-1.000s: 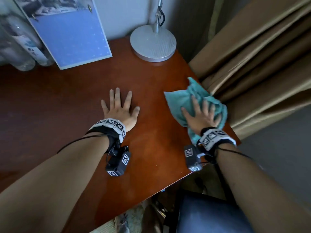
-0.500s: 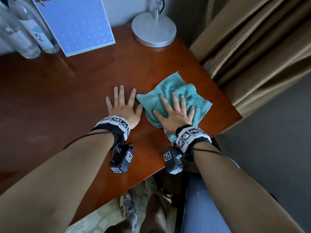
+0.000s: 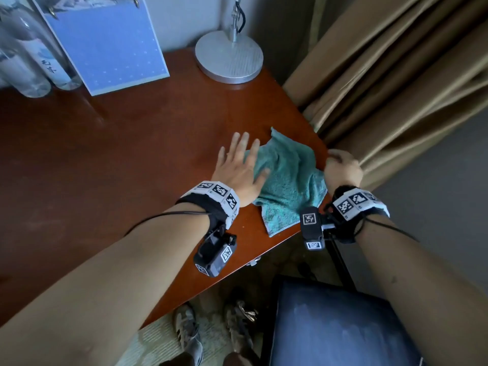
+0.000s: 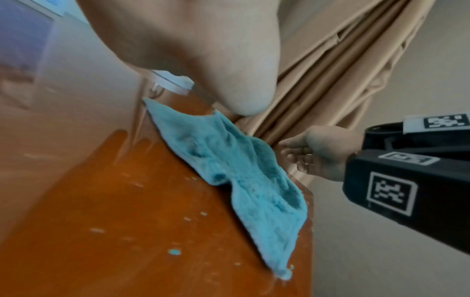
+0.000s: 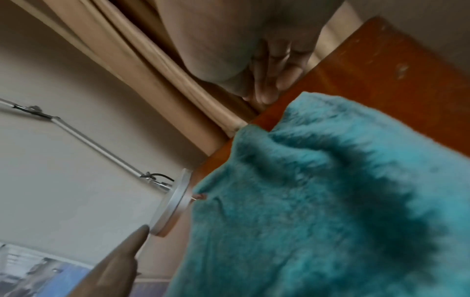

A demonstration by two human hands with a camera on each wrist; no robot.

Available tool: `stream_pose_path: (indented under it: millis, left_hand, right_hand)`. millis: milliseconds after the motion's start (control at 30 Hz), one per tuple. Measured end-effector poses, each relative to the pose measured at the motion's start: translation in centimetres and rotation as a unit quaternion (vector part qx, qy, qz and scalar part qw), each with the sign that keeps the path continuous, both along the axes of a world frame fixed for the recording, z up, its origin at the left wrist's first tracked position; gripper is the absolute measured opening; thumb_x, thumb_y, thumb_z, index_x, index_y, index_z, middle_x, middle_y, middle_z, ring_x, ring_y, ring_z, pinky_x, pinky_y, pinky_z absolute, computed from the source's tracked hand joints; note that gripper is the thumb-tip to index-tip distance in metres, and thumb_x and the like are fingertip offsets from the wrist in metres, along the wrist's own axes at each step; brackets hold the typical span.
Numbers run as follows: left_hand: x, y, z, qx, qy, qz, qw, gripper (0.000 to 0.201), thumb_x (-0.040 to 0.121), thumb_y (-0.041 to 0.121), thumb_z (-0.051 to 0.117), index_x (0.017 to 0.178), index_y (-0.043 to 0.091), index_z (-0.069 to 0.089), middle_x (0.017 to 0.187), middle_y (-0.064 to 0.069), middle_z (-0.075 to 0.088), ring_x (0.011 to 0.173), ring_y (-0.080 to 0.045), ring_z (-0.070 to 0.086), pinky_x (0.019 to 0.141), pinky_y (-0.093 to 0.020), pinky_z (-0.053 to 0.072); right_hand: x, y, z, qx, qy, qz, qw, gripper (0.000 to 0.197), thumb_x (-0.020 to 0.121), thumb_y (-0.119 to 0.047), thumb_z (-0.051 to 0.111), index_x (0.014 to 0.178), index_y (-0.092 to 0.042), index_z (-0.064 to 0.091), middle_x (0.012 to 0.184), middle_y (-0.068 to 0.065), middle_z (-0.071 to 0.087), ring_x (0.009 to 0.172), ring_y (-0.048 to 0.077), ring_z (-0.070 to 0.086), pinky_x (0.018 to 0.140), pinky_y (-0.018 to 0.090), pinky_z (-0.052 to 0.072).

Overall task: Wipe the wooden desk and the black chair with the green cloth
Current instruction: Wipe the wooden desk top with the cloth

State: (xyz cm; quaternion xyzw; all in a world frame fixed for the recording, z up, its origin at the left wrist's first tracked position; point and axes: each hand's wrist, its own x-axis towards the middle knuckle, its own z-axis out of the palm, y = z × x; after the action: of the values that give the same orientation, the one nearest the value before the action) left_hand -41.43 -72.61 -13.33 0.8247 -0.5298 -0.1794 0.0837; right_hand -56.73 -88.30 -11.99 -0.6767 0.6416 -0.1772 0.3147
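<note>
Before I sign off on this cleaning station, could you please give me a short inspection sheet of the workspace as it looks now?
Surface: desk, glossy reddish wood; pale specks towards its front.
Job's things: green cloth rumpled near the right front corner; black chair below the desk's front edge, untouched.
Clutter: lamp base, blue board and bottles along the back.
Hands: left hand flat, fingers on the cloth's left part; right hand curled, holding nothing, at the desk's right edge.
Cables: wrist cable along the left forearm; lamp cord by the stem.
Surroundings: curtain against the right edge; shoes below.
</note>
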Motion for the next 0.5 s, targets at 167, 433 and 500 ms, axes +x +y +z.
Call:
stream_pose_path:
  millis: [167, 433, 500]
  left_hand:
    - [-4.6, -4.3, -1.7, 0.02, -0.007, -0.032, 0.999, 0.073, 0.099, 0.053, 0.028, 0.154, 0.016, -0.003, 0.161, -0.008, -0.013, 0.147, -0.024, -0.018, 0.12, -0.049, -0.001]
    - [-6.9, -6.8, -3.8, 0.076, -0.048, -0.007, 0.996, 0.084, 0.091, 0.068, 0.025, 0.154, 0.021, -0.006, 0.16, -0.008, -0.018, 0.146, -0.027, -0.021, 0.117, -0.051, -0.011]
    - [-7.2, -7.2, -3.9, 0.079, -0.048, 0.002, 0.996, 0.087, 0.087, 0.075, 0.021, 0.154, 0.025, -0.004, 0.16, -0.006, -0.017, 0.145, -0.03, -0.022, 0.116, -0.055, -0.01]
  right_hand:
    - [-3.3, -1.9, -2.3, -0.022, 0.027, 0.019, 0.999, 0.023, 0.097, -0.024, 0.051, 0.109, -0.02, 0.07, 0.115, 0.008, 0.069, 0.11, 0.031, 0.059, 0.09, 0.032, 0.045]
    - [-1.8, -3.3, -3.9, -0.117, -0.015, 0.172, 0.978, 0.038, 0.094, -0.046, 0.059, 0.084, -0.01, 0.066, 0.085, 0.004, 0.064, 0.08, 0.023, 0.058, 0.077, 0.03, 0.041]
    - [-0.9, -3.6, -4.6, -0.151, -0.077, 0.189, 0.967, 0.033, 0.099, -0.032, 0.053, 0.092, -0.003, 0.069, 0.097, 0.014, 0.063, 0.086, 0.03, 0.06, 0.078, 0.022, 0.037]
